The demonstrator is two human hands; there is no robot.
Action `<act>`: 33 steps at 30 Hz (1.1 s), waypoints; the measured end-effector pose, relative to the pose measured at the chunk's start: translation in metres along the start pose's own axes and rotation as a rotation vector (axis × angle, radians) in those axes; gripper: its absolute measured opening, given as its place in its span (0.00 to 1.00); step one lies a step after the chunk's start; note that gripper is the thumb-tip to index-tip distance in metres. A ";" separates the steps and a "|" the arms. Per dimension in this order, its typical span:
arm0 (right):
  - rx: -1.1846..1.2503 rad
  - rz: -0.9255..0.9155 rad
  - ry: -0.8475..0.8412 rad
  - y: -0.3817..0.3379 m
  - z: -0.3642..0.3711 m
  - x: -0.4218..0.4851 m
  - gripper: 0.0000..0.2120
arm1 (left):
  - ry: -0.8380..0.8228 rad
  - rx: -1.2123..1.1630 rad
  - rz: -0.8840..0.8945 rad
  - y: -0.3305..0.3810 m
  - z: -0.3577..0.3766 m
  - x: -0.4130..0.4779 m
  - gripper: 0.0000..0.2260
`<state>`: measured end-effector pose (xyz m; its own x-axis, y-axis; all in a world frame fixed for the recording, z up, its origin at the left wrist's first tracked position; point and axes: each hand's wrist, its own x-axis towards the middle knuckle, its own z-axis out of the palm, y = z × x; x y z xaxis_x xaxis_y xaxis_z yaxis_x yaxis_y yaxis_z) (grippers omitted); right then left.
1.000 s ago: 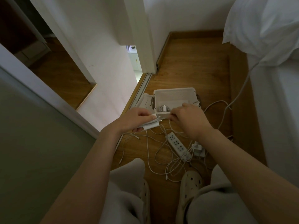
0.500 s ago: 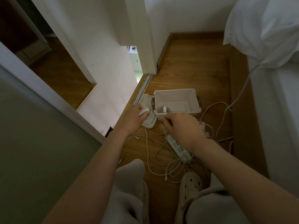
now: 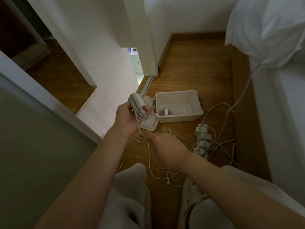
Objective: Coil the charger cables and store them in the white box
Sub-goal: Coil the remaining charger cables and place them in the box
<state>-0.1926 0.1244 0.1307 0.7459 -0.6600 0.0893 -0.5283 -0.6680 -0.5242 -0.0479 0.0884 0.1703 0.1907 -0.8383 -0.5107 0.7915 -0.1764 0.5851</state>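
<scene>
Room: brown wood floor [image 3: 194, 66], white wall behind, bed [image 3: 280, 113] on the right.
White box [image 3: 179, 120]: on the floor, open side up, long side left to right; a coiled charger [image 3: 165, 111] lies in its left end.
Left hand [image 3: 127, 116]: curled round a charger block [image 3: 137, 102] that points up and away, with cable loops.
Right hand [image 3: 166, 149]: fingertips pinch the hanging cable [image 3: 139, 127] just below.

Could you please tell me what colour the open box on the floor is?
The box is white, seen best in the head view.
</scene>
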 end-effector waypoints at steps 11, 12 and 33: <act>-0.119 0.187 0.003 0.041 -0.026 0.006 0.13 | -0.265 0.435 -0.065 0.006 0.000 -0.013 0.13; -0.152 0.191 0.009 0.043 -0.028 0.006 0.14 | -0.302 0.524 -0.059 0.007 -0.001 -0.014 0.13; -0.198 0.272 0.171 0.039 -0.045 0.003 0.15 | -0.149 1.757 0.233 -0.003 -0.021 -0.001 0.09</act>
<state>-0.2292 0.0809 0.1488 0.4981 -0.8591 0.1178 -0.7783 -0.5028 -0.3760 -0.0381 0.1007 0.1563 0.0693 -0.9417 -0.3293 -0.7535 -0.2657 0.6013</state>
